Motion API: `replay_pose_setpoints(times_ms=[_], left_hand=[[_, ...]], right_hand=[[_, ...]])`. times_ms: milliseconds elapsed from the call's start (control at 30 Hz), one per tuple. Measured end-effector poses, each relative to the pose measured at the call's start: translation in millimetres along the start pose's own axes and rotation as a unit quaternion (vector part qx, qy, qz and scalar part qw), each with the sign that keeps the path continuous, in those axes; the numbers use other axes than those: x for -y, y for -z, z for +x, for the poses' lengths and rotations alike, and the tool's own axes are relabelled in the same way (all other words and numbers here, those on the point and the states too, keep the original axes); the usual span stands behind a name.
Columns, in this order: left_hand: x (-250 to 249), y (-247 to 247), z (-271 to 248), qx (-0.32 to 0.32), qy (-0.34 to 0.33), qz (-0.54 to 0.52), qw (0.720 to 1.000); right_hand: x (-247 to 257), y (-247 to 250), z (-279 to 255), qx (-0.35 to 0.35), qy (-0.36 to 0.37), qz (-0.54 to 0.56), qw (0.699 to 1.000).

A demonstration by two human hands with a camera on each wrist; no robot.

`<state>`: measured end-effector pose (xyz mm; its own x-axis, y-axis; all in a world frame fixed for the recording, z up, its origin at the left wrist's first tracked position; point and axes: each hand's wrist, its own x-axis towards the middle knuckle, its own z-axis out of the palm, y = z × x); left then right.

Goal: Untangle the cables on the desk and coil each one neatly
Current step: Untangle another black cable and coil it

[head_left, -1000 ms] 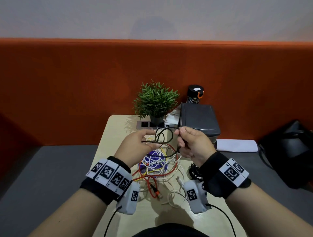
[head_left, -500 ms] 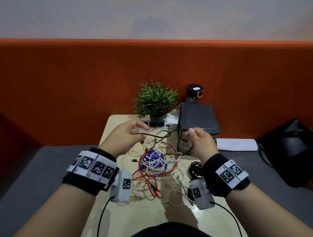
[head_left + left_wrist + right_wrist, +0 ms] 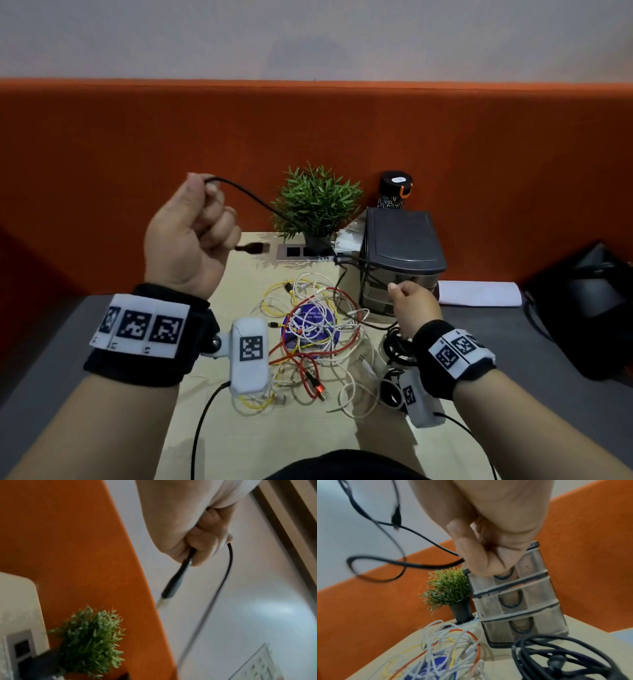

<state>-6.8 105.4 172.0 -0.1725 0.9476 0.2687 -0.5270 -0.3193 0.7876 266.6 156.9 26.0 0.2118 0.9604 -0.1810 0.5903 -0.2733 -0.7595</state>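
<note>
My left hand [image 3: 191, 229] is raised at the left and grips a thin black cable [image 3: 260, 202] [image 3: 223, 582], whose USB plug [image 3: 251, 247] [image 3: 173, 586] sticks out below the fist. The cable stretches down to the right to my right hand [image 3: 409, 301] [image 3: 486, 545], which pinches it in front of the drawer unit. A tangle of white, yellow and red cables [image 3: 315, 325] [image 3: 447, 653] lies on the beige desk [image 3: 239, 428] between my wrists. A coiled black cable [image 3: 394, 349] [image 3: 556, 660] lies under my right wrist.
A small potted plant [image 3: 317, 202], a grey drawer unit [image 3: 400, 250], a desk socket panel [image 3: 294, 251] and a black bottle [image 3: 395, 190] stand at the desk's far edge by the orange partition. A dark bag [image 3: 589, 308] sits at the right. A purple disc [image 3: 308, 329] lies under the tangle.
My left hand has swung up and to the left, pulling the black cable out into a long taut line. The right hand dropped lower and rightward, toward the drawer unit.
</note>
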Motion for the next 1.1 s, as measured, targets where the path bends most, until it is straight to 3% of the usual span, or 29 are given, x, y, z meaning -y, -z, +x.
replay_pose_setpoints(times_ms=[133,233,333,433,500,600,667,800,900,1000,1100], left_hand=[[7,-2,2,-0.018,-0.011,0.082,0.996],[23,-3,-1,0.022,0.019,0.200,0.979],[35,-8,-8,0.047,0.070,0.277,0.957],[44,-14,-13,0.040,0.089,0.303,0.948],[47,-18,-14,0.042,0.099,0.301,0.948],[50,-24,-16,0.056,0.129,0.254,0.957],[50,-28,-17,0.078,0.151,0.202,0.965],[44,-32,-22,0.128,0.190,0.170,0.958],[38,-39,-27,0.156,0.213,0.130,0.956],[38,-45,-25,0.160,0.206,0.085,0.962],[39,-45,-23,0.147,0.174,0.074,0.971]], right_hand=[[-6,-2,4,0.007,-0.020,-0.029,0.999],[1,-6,-4,0.062,-0.034,0.094,0.993],[17,-6,-18,0.112,-0.011,0.213,0.971],[37,2,-30,0.095,0.056,0.201,0.973],[53,9,-39,0.113,0.128,0.216,0.961],[74,8,-52,0.196,0.214,0.224,0.930],[82,1,-56,0.200,0.253,0.210,0.923],[92,0,-56,0.127,0.257,0.283,0.916],[97,2,-54,0.143,0.256,0.333,0.896],[96,-6,-59,0.178,0.270,0.284,0.903],[90,-11,-65,0.194,0.291,0.167,0.922]])
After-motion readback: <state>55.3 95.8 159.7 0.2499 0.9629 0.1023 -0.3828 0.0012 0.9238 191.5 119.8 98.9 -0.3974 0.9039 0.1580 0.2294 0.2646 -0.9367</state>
